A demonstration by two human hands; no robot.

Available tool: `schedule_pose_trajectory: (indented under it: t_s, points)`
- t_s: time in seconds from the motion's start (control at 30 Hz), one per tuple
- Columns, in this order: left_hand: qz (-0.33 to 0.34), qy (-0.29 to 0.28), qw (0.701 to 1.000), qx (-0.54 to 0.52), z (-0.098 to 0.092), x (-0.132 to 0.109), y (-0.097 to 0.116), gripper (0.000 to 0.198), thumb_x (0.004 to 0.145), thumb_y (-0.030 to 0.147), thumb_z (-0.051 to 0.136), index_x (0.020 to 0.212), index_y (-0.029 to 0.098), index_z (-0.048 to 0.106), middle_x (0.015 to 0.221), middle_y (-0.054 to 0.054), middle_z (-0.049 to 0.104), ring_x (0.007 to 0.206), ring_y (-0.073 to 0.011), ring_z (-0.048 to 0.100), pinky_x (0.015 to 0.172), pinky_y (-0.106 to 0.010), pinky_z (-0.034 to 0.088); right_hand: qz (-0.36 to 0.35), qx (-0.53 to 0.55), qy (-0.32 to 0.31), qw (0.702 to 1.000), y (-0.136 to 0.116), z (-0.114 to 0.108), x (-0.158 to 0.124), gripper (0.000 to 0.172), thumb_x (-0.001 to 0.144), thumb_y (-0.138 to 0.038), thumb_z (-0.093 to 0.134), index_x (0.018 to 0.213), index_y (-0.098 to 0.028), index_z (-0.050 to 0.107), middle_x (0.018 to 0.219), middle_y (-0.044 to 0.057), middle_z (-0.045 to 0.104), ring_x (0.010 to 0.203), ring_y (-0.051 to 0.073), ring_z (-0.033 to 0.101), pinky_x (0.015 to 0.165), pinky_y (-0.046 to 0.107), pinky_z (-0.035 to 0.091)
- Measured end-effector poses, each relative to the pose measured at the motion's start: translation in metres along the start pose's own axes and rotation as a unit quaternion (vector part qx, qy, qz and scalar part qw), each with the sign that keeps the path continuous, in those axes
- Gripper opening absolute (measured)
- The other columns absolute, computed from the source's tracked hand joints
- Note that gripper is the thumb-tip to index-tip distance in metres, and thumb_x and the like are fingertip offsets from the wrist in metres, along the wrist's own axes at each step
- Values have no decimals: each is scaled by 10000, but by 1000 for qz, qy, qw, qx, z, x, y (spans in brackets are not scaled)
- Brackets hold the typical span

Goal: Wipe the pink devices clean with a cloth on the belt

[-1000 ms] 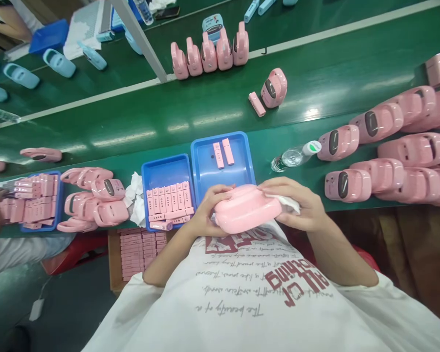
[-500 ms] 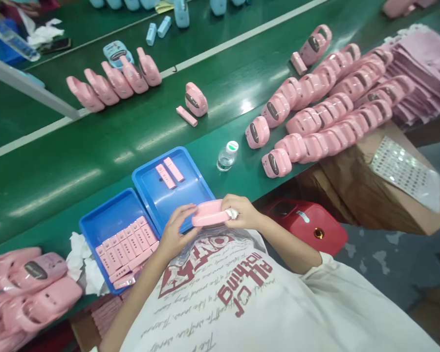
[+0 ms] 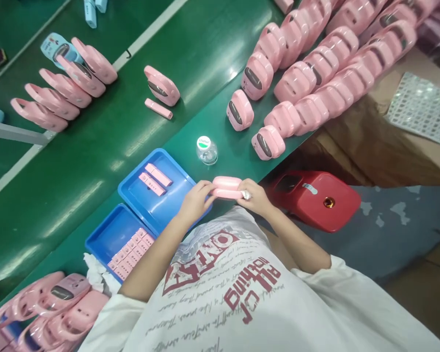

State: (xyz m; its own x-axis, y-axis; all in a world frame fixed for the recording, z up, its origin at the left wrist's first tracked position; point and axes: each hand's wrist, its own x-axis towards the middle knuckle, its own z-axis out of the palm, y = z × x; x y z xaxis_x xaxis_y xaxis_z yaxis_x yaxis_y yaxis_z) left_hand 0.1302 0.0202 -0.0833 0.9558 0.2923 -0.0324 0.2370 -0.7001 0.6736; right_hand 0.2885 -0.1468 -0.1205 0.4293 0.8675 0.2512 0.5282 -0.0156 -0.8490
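In front of my chest I hold a pink plastic unit (image 3: 226, 181) edge-on between both hands. My left hand (image 3: 195, 201) pinches its left end with thumb and fingers. My right hand (image 3: 256, 197) is closed round the right end, and a bit of crumpled white tissue (image 3: 246, 194) pokes out from its fingers. The unit's front face is not visible to me. Just beyond my hands stands a small clear bottle (image 3: 207, 151) with a white and green cap. Left of it, a blue tray (image 3: 161, 208) holds two slim pink bars (image 3: 152, 184).
A second blue tray (image 3: 104, 232) contains rows of pink bars. Looped pink units (image 3: 266, 143) stand in rows at the right, others (image 3: 71, 313) lie at lower left, and several (image 3: 58, 101) line the green conveyor (image 3: 106, 146). A red stool-like object (image 3: 315, 200) is below the table edge.
The camera view has shifted and turned. Both hands still grip the pink unit, now just clear of the tray's right side, and the unit has tipped slightly.
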Motion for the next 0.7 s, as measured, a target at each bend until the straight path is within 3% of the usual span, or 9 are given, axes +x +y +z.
schedule_pose_trajectory:
  t_s: [0.17, 0.33, 0.7]
  points:
    - [-33, -23, 998, -55, 18, 2, -12, 185, 881, 210, 553, 1052, 160, 603, 1023, -84, 595, 854, -147, 599, 755, -278, 520, 58, 3, -10, 998, 17, 8, -13, 111, 734, -160, 589, 815, -231, 561, 802, 27, 611, 784, 180, 604, 665, 313, 501]
    - [-58, -34, 995, -76, 26, -4, -14, 219, 892, 265, 550, 1071, 153, 609, 1051, -89, 589, 839, -139, 592, 764, -277, 509, 47, -19, -7, 999, 21, 7, -21, 135, 766, -180, 626, 881, -239, 586, 857, 34, 629, 803, 186, 614, 698, 333, 506]
    - [-25, -44, 999, 18, 28, 1, -12, 318, 882, 379, 569, 1106, 156, 610, 1043, -108, 636, 979, -219, 563, 859, -370, 462, 26, -101, -92, 990, 20, -10, -16, 211, 837, -384, 642, 980, -230, 624, 939, 59, 673, 833, 186, 643, 672, 301, 511]
